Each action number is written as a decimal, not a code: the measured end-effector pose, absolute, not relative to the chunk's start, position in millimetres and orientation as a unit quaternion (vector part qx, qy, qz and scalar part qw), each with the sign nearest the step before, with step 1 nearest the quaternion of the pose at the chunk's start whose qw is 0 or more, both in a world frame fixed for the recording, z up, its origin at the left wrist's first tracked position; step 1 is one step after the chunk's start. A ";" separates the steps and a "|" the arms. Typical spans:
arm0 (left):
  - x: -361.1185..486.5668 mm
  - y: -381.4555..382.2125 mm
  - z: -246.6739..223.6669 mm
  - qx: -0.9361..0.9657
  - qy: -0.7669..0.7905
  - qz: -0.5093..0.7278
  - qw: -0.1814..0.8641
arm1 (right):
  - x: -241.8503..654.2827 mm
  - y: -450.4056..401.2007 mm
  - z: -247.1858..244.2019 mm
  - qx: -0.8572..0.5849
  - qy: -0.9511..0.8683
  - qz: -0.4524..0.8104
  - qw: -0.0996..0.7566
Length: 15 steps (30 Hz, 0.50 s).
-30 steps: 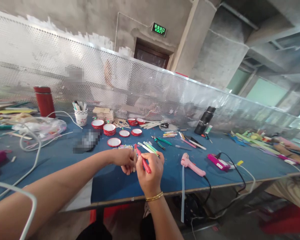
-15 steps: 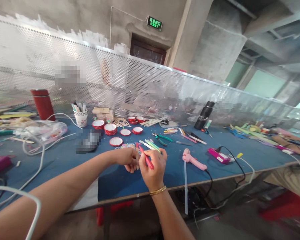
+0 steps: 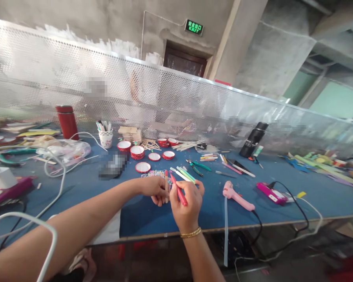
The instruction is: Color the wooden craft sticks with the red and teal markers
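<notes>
The left hand (image 3: pixel 155 189) pinches beside the curled right hand (image 3: pixel 187 201).

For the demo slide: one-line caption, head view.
Head view: left hand holds a red-tipped stick while the right hand holds a red marker beside it, at a blue table.

The marker (image 3: pixel 181 196) is showing solid red, the flat stick (image 3: pixel 166 186) is displaying pale wood tan with a red upper end, and the bracelet (image 3: pixel 191 233) is presenting linked gold. The tabletop (image 3: pixel 207 209) is showing blue, the round dishes (image 3: pixel 137 152) are combining red rims with white faces, and the paper cup (image 3: pixel 106 140) is carrying a dark crisscross band and a pinkish motif on white. The glue gun (image 3: pixel 239 197) is displaying light pink, the pliers (image 3: pixel 197 170) are showing teal handles, the power strips (image 3: pixel 271 194) are presenting magenta, and the perforated screen (image 3: pixel 170 98) is presenting silver-grey with a regular dot pattern.
</notes>
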<state>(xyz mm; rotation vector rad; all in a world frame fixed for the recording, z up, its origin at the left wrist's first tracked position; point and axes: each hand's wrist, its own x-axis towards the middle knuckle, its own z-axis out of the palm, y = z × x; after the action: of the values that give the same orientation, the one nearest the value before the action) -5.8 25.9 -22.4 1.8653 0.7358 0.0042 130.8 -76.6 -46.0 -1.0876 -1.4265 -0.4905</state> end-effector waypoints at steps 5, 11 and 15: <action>-5.7 25.6 -23.9 0.778 0.309 0.007 0.547 | 132.3 -78.1 -46.1 -0.470 -0.613 -0.206 0.601; -6.1 21.6 -22.2 0.772 0.308 0.015 0.555 | 132.1 -79.5 -45.2 -0.472 -0.633 -0.183 0.586; -6.9 20.6 -21.2 0.771 0.311 0.018 0.556 | 132.7 -76.9 -46.9 -0.476 -0.630 -0.186 0.585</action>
<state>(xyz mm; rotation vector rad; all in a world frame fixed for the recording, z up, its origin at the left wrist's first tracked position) -6.9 20.6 -21.2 1.8196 0.7355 0.0425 132.7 -76.9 -46.9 -1.1104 -1.4697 -0.4347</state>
